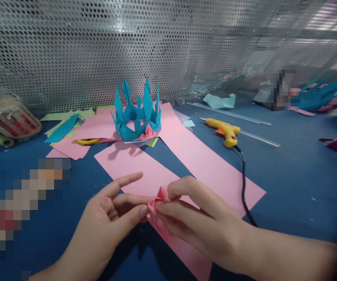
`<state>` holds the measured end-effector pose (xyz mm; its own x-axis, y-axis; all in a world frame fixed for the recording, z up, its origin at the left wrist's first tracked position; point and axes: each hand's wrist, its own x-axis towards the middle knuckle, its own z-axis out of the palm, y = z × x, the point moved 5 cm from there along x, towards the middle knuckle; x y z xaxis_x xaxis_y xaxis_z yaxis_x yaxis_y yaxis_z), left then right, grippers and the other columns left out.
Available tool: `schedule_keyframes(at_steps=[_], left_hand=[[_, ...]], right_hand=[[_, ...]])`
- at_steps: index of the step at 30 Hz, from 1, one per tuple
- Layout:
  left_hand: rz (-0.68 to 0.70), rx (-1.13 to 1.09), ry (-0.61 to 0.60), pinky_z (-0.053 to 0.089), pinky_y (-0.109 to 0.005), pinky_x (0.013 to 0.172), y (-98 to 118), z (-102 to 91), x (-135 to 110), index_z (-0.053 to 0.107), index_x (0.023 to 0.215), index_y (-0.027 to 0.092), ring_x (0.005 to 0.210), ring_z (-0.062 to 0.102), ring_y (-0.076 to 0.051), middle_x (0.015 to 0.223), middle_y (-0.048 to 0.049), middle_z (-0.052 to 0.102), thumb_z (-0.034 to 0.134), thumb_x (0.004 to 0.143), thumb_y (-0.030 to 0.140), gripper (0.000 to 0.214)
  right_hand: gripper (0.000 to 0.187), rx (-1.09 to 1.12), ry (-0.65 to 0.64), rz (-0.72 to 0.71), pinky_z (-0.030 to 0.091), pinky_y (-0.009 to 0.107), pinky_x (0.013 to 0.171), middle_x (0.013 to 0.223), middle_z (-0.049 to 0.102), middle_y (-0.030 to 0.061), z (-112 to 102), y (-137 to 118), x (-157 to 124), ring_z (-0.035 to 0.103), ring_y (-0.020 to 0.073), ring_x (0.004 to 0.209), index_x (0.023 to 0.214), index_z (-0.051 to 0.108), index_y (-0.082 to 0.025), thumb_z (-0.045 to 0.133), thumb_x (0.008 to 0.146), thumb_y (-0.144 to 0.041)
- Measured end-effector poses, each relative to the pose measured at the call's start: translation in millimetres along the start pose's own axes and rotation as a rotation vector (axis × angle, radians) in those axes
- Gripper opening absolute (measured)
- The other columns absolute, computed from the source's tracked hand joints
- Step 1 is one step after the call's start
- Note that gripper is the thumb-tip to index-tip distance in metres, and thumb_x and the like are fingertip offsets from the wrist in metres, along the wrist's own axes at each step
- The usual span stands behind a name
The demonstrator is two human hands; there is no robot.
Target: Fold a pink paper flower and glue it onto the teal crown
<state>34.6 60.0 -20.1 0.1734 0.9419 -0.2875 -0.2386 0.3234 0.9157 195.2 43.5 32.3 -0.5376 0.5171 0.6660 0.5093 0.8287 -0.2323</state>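
Has a jar (13, 119) at far left. Pinches with left hand (105, 212), between thumb and finger, the left edge of a pink fold (160, 194), with one more finger stretched away. Has behind it a crown (125, 132), standing on papers (98, 125). Holds the pink fold, over a pink sheet (133, 164), also with fingertips of the right hand (209, 218). Has a glue gun (229, 134) lying farther right, on the table (297, 187)

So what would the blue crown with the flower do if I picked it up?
The blue crown is probably light, since it looks folded from paper. It might squash if you squeeze it, because its middle is hollow. Its tall points could bend easily, as they look thin.
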Motion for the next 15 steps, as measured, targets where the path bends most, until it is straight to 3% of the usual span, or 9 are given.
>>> schedule_keyframes(at_steps=[6,11,15], left_hand=[[0.022,0.05,0.066,0.056,-0.013,0.068,3.3,3.5,-0.2,0.059,0.119,0.022,0.075,0.073,-0.012,0.078,0.0012,0.077,0.086,0.065,0.021,0.06],[0.057,0.088,0.091,0.056,-0.014,0.066,3.5,0.9,-2.1,0.054,0.124,0.021,0.074,0.071,-0.012,0.079,0.0012,0.075,0.086,0.063,0.022,0.068],[0.051,0.131,0.048,0.056,-0.017,0.069,1.3,-2.4,-0.2,0.047,0.129,0.021,0.077,0.071,-0.013,0.082,-0.0015,0.075,0.083,0.071,0.03,0.069]], right_hand=[[0.024,-0.129,0.02,-0.075,0.04,0.029,0.054,0.068,0.059,0.0048,2.8,-2.3,1.6,0.045,0.0153,0.061,0.085,0.071,-0.011,0.05,0.096,-0.014],[0.02,-0.144,-0.039,-0.081,0.042,0.03,0.054,0.071,0.062,0.0047,7.1,-3.7,1.0,0.048,0.0164,0.062,0.094,0.071,-0.01,0.051,0.095,-0.014],[0.023,0.023,-0.073,-0.091,0.051,0.028,0.066,0.083,0.067,0.0087,7.0,-2.8,0.0,0.058,0.0168,0.073,0.112,0.063,-0.006,0.047,0.096,-0.01]])
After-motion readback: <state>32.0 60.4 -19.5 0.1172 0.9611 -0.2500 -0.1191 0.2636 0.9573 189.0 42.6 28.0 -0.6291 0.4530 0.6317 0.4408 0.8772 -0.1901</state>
